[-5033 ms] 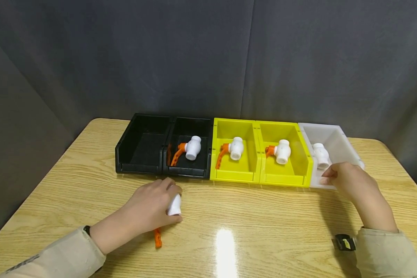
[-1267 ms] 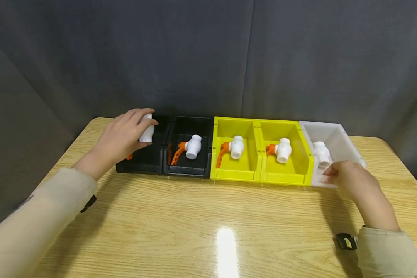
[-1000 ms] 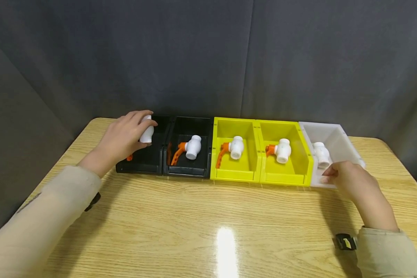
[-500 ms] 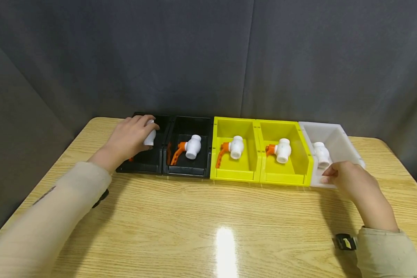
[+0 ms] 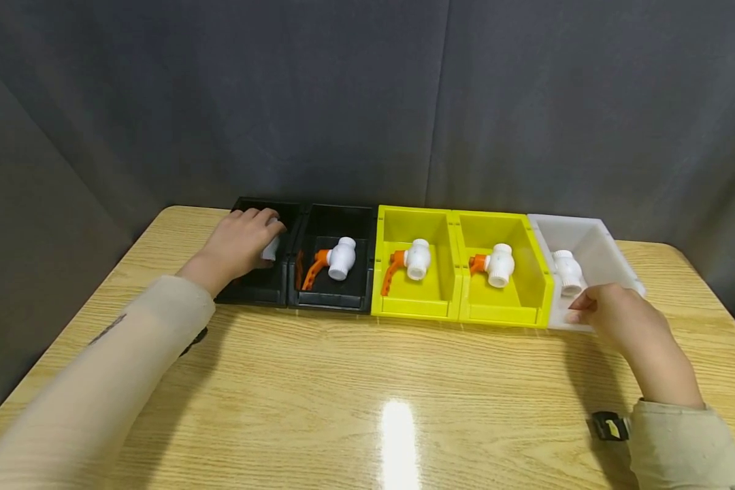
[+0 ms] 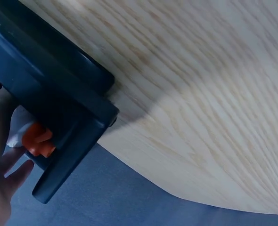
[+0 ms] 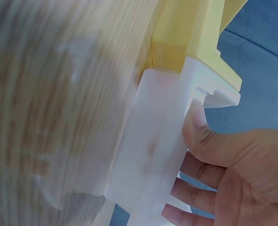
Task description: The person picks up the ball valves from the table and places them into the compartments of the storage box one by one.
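Observation:
In the head view, my left hand (image 5: 237,243) reaches down into the leftmost black bin (image 5: 254,294) and grips a white ball valve (image 5: 271,249). The valve's orange handle (image 6: 36,140) shows beside the bin wall in the left wrist view; most of the white body is hidden by the hand. On the far right, my right hand (image 5: 625,327) holds the front lip of the white bin (image 7: 151,136), its thumb at the edge and its fingertips hidden behind the lip. Another white valve (image 5: 567,272) lies inside that bin.
A second black bin (image 5: 331,303) and two yellow bins (image 5: 413,309) (image 5: 507,317) stand between the end bins in one row. Each contains a white ball valve with an orange handle. The wooden table (image 5: 318,395) extends in front, and a dark curtain (image 5: 343,102) hangs behind.
My left hand has carried the valve from the table to the leftmost black bin, then lowered it deeper and slightly right over the last second. The right hand has stayed at the white bin.

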{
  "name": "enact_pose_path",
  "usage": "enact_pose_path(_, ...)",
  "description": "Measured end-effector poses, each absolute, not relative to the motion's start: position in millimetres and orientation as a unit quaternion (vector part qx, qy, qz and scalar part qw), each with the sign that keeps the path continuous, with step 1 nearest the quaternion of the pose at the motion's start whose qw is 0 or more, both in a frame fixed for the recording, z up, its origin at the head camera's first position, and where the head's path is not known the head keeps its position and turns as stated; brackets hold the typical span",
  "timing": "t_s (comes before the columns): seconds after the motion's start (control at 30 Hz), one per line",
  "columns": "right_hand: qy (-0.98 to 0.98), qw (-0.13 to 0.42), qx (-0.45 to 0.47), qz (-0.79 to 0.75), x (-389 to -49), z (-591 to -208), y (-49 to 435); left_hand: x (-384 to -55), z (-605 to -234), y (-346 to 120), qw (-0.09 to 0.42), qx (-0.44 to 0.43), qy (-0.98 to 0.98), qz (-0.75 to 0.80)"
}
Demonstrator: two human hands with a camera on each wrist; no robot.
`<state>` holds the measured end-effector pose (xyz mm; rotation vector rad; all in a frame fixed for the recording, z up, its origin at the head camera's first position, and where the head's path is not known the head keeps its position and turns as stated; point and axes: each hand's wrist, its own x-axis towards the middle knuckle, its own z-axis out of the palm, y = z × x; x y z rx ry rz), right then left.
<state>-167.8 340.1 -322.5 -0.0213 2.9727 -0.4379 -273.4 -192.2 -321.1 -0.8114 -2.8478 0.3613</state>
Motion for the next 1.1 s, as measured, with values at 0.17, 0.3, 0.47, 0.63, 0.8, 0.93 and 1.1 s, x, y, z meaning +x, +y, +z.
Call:
enact_pose_path(0.17,0.988,0.065,-0.01,-0.143,-167.9,-323.0,340.3,-277.5,-322.5,-194.1,0.062,-0.272,-0.953,0.122)
enact_pose_path(0.3,0.988,0.061,-0.013,-0.144,-168.2,-323.6,340.7,-280.6,-321.9,-196.3,0.041,-0.275,-0.953,0.123)
enact_pose_path(0.47,0.987,0.059,-0.016,-0.146,-168.3,-324.0,341.5,-282.0,-319.2,-196.6,0.016,-0.273,-0.955,0.112)
enact_pose_path(0.63,0.987,0.06,-0.016,-0.147,-168.1,-324.1,341.5,-282.1,-319.0,-196.0,-0.003,-0.266,-0.959,0.098)
enact_pose_path(0.8,0.987,0.058,-0.015,-0.149,-167.8,-324.6,341.8,-280.6,-318.8,-194.2,-0.017,-0.255,-0.964,0.078)
enact_pose_path(0.93,0.987,0.057,-0.015,-0.148,-167.6,-325.0,341.9,-279.5,-318.4,-192.8,-0.032,-0.246,-0.967,0.064)
enact_pose_path(1.1,0.987,0.055,-0.016,-0.148,-167.9,-325.2,341.7,-278.0,-317.7,-191.5,-0.046,-0.233,-0.97,0.053)
